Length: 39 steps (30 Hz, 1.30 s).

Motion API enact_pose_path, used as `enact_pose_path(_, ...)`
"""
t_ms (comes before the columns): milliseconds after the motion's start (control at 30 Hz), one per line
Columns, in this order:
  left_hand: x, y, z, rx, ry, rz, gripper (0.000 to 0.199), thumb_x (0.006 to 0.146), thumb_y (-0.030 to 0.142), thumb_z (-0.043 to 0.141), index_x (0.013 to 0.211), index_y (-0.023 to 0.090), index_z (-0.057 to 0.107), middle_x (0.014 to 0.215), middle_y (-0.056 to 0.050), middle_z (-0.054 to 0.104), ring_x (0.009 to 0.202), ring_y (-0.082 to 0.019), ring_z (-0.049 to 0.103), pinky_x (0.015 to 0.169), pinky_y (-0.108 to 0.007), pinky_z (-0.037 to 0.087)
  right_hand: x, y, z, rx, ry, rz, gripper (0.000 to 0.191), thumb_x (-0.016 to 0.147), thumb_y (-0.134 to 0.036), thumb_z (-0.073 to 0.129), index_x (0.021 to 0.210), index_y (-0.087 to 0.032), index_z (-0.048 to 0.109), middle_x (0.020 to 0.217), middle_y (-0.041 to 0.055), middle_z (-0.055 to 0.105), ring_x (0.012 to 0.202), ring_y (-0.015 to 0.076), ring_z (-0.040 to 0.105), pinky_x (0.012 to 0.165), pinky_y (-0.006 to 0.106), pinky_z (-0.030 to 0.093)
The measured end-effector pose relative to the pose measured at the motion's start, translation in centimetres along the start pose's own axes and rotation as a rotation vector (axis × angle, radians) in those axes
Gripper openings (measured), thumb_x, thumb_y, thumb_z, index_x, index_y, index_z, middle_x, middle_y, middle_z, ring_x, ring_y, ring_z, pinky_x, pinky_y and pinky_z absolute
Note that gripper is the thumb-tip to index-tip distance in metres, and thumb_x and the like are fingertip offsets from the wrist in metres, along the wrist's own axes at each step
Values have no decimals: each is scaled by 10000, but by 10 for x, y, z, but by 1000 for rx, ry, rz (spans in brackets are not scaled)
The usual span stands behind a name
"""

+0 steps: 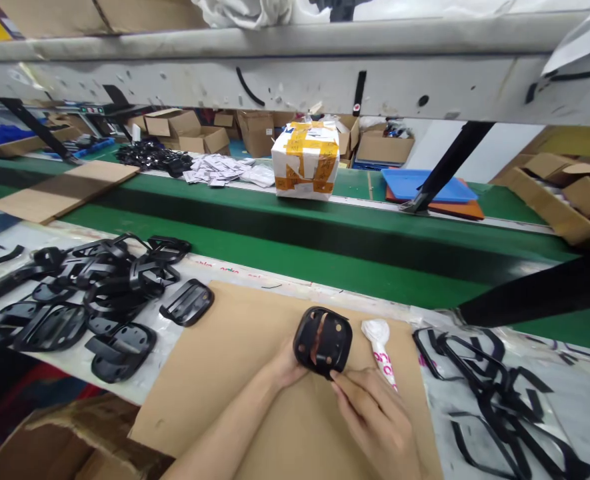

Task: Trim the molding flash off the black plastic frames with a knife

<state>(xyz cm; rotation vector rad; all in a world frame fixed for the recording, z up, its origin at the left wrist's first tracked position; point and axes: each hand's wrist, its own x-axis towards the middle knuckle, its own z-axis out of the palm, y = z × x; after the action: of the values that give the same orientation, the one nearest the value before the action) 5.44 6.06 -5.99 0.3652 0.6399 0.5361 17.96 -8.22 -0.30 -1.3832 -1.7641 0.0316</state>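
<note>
**Both hands on black plastic cover**

Black cover (323, 340) held above cardboard sheet (255, 373) near desk's front edge. Left hand (287, 365) gripping cover from below-left; right hand (375, 417) pinching its lower edge. White wrapped item (381, 347) just beside on right. Heap of black parts (89, 293) toward left edge, thin black frames (495, 393) toward right edge.

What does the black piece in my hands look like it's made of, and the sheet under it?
Black piece: likely moulded plastic, matte with a soft sheen and clean round holes. Both the left hand and right hand hold it. Sheet: looks like brown cardboard, dull and flat with a cut edge.
</note>
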Motion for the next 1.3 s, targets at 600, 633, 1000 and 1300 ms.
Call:
enact_pose_path(600,-5,1,5,47,35,59,476,591,504,929,795,102,777,761,-89,750,672,-192,655,659,-306,515,-1,1,10,42,-50,64,297,963,-21,599,1190,-203,663,1010,66,699,886,200,680,804,361,551)
enact_pose_path(633,-4,0,3,50,34,51,480,598,507,924,808,100,778,771,-95,752,677,-197,659,663,-311,517,-1,0,11,38,-44,66,296,960,-24,607,1186,-206,664,998,63,699,876,201,679,799,363,550)
enact_pose_path(1000,-4,1,1,38,70,61,466,608,439,919,919,125,770,901,-88,759,839,-232,679,840,-366,515,8,-3,12,19,-144,99,239,1012,-74,561,1193,-207,643,1011,70,660,904,206,656,796,364,544)
enact_pose_path(1300,-7,3,2,93,-10,47,440,716,544,834,762,119,730,683,-58,673,602,-156,573,620,-282,431,-1,2,14,-4,-139,45,281,1004,-38,539,1218,-189,640,1034,83,677,904,205,673,809,353,562)
